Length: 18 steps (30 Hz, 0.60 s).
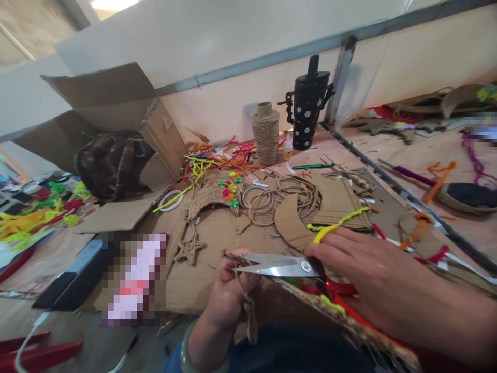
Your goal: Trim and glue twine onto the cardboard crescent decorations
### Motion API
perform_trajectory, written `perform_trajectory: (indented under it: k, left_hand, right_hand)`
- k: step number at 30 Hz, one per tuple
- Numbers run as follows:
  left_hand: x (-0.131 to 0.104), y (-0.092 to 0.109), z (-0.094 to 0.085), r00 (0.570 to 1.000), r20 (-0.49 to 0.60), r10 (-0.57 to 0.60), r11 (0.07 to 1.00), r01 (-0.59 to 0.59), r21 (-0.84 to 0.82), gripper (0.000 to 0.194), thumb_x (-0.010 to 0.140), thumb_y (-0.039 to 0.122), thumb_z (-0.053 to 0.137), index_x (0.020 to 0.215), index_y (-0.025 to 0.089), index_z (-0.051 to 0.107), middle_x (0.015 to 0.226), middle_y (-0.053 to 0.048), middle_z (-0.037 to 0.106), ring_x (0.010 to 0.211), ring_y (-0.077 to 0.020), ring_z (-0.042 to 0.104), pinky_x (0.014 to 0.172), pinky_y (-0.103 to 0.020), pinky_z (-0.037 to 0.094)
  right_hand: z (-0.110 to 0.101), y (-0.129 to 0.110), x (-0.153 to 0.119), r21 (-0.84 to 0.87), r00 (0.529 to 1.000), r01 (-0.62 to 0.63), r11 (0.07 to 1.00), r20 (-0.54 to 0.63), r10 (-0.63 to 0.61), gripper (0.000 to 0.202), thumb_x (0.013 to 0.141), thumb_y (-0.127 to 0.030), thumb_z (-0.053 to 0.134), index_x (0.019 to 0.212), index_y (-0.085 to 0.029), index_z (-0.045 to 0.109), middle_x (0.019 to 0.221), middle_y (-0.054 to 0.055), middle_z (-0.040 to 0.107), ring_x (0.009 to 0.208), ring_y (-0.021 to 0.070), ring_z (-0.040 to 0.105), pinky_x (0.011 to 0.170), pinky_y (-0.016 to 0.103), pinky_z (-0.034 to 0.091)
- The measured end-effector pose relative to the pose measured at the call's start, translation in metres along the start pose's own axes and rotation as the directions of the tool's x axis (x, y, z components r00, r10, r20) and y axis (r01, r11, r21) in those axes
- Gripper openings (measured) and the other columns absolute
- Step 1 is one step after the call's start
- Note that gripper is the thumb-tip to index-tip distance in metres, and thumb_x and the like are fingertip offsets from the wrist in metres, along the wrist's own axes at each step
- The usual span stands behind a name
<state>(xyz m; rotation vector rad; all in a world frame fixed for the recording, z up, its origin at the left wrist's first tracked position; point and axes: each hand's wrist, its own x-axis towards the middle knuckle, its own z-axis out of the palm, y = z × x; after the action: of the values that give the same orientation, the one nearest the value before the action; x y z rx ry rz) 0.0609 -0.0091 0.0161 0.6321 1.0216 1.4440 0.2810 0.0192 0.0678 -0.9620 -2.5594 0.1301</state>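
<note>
A pale, smooth wall [233, 46] crossed by a slanting grey metal rail [240, 67] stands behind a pinkish, plywood-like worktop [314, 155] divided by a dark, straight strip [373, 165], as bright light [114, 4] shows at the upper left.

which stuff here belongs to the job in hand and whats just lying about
Job in hand:
- scissors, right hand
- jute twine, left hand
- probably the twine spool

Seemingly just lying about:
- black flowered tumbler
- open cardboard box
- checked fabric inside it

one pair of scissors [285, 266], one tumbler [306, 111], two white rings [167, 210]
</note>
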Motion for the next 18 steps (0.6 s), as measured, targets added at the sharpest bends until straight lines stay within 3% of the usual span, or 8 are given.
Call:
perform_trajectory:
  k: [6, 12, 18]
  left_hand:
    - [0.007, -0.01, -0.01, 0.999, 0.04, 0.035, 0.999, -0.035, -0.003, 0.035, 0.051, 0.038, 0.09, 0.071, 0.019, 0.07, 0.055, 0.004, 0.062, 0.042, -0.0078, 0.049, 0.04, -0.018, 0.038]
    - [0.001, -0.004, -0.001, 0.999, 0.027, -0.025, 1.0, 0.025, -0.015, 0.033, 0.051, 0.038, 0.091, 0.066, 0.018, 0.068, 0.049, 0.005, 0.054, 0.04, -0.0068, 0.044, 0.039, -0.018, 0.035]
    - [-0.001, -0.003, 0.002, 0.998, -0.052, -0.027, 0.999, 0.025, -0.039, 0.034, 0.048, 0.036, 0.092, 0.068, 0.02, 0.07, 0.05, 0.005, 0.058, 0.042, -0.0055, 0.046, 0.044, -0.017, 0.036]
  right_hand:
    - [0.003, -0.005, 0.003, -0.032, 1.0, 0.003, 0.999, -0.029, -0.004, 0.036, 0.065, 0.003, 0.041, 0.083, -0.021, 0.06, 0.07, 0.004, 0.065, 0.063, 0.0201, 0.06, 0.058, 0.029, 0.041]
    - [0.008, -0.011, 0.002, -0.061, 0.999, -0.007, 0.998, -0.047, 0.004, 0.038, 0.068, 0.004, 0.04, 0.085, -0.021, 0.062, 0.069, 0.005, 0.064, 0.058, 0.0211, 0.059, 0.053, 0.029, 0.038]
    - [0.011, -0.013, 0.002, -0.07, 0.998, -0.003, 0.998, -0.065, -0.002, 0.038, 0.068, 0.005, 0.039, 0.085, -0.02, 0.063, 0.068, 0.006, 0.064, 0.056, 0.0216, 0.058, 0.051, 0.029, 0.036]
